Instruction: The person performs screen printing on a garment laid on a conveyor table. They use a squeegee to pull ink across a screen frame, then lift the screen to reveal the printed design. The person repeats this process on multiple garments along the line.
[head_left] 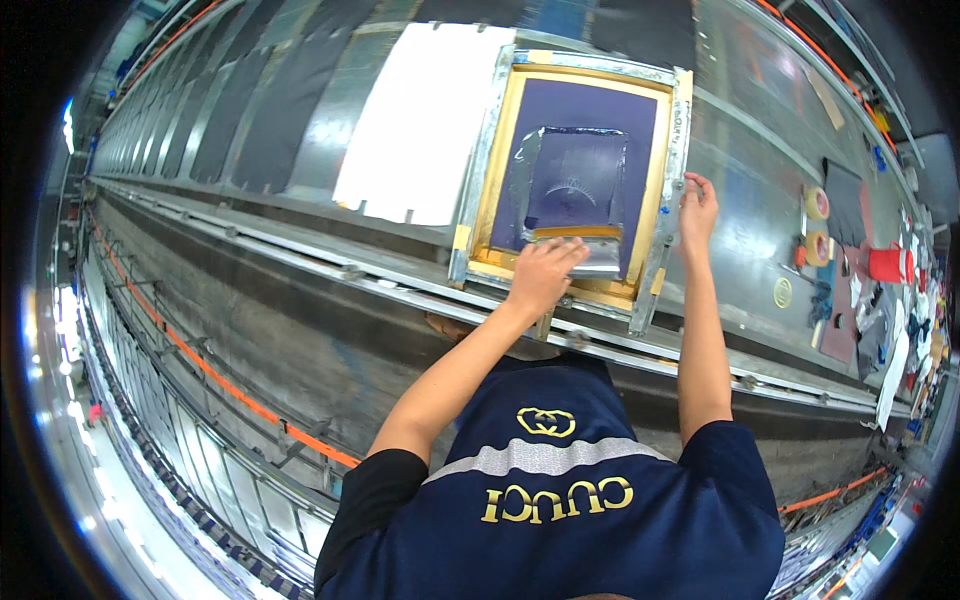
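Frame's silvery grey with a yellow inner border, mesh is deep purple-blue, and the squeegee's silver with an amber strip. There's one plain white sheet, plus black panels striping the grey counter. Bright red tub, yellow tape rolls, navy shirt with a silvery band and gold lettering.

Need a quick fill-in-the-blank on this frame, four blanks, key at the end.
1. The person's ____ hand is on the squeegee.
2. The other hand is at the ____ side of the screen frame.
3. The sheet just left of the frame is ____.
4. The container at far right is ____.

Missing words: left; right; white; red.
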